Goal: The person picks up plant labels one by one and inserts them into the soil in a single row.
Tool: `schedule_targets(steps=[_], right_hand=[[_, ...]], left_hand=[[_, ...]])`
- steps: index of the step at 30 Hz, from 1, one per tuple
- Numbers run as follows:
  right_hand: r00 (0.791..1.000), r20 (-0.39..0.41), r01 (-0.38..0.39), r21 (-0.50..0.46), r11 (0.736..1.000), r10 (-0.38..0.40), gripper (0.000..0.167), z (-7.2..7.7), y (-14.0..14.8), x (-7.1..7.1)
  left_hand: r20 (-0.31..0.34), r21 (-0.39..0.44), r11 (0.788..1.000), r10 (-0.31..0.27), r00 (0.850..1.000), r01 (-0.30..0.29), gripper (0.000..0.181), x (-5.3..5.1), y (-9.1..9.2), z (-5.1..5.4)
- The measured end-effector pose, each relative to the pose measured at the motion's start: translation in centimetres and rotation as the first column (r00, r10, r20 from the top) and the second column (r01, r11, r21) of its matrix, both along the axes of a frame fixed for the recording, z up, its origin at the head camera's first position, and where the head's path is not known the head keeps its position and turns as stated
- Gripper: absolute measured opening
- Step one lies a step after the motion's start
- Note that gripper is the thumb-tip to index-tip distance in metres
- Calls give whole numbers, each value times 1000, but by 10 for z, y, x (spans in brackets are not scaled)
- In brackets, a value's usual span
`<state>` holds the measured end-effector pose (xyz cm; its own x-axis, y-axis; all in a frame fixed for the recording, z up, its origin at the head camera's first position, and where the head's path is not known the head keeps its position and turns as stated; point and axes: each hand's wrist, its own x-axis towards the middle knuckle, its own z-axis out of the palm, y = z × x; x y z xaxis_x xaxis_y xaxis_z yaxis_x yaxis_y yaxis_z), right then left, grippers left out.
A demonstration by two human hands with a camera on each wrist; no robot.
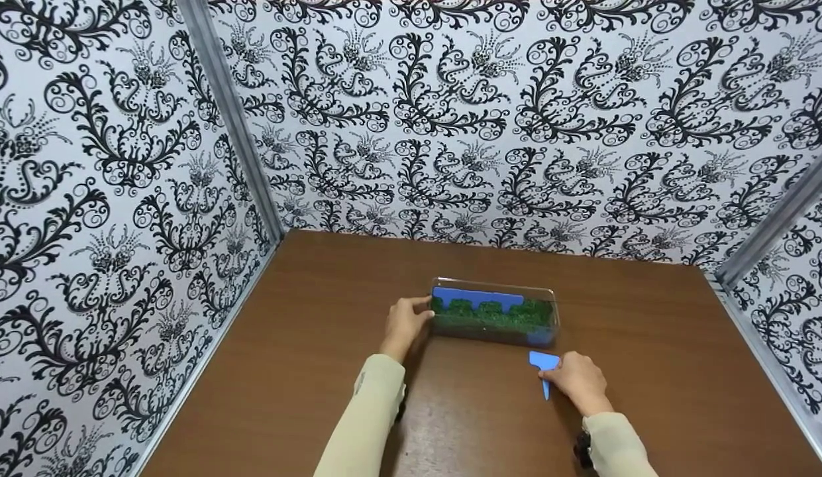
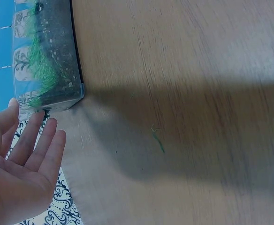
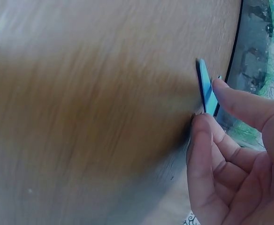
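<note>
A blue T-shaped plant label [image 1: 544,361] is pinched between the thumb and fingers of my right hand [image 1: 581,379], just in front of a clear plastic container [image 1: 490,336]. The right wrist view shows that label [image 3: 205,86] nearly edge-on. Dark soil [image 2: 62,51] and green grass-like sprouts [image 1: 500,315] fill the container. Several blue labels [image 1: 480,297] stand in a row along its far side. At the container's left end, my left hand [image 1: 405,322] touches it with thumb and fingertips. In the left wrist view the fingers of that hand [image 2: 26,164] are fairly straight.
The brown wooden table [image 1: 305,331] bears the container. A green shred [image 2: 158,140] lies on the tabletop near the left hand. Patterned black-and-white panels [image 1: 450,132] with metal posts [image 1: 235,119] enclose the back and sides.
</note>
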<state>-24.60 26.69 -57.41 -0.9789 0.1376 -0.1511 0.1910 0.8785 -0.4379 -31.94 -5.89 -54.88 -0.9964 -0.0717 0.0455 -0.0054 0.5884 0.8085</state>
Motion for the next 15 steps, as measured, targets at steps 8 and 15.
schedule_targets(steps=[8,15], right_hand=[[1000,7,1,25,1000,-1,45,0,-4,0],[1000,25,7,34,999,-8,49,3,-7,0]], left_hand=[[11,-1,1000,4,1000,-4,33,0,-1,-1],[-3,-5,1000,-14,1000,14,34,0,-2,-2]])
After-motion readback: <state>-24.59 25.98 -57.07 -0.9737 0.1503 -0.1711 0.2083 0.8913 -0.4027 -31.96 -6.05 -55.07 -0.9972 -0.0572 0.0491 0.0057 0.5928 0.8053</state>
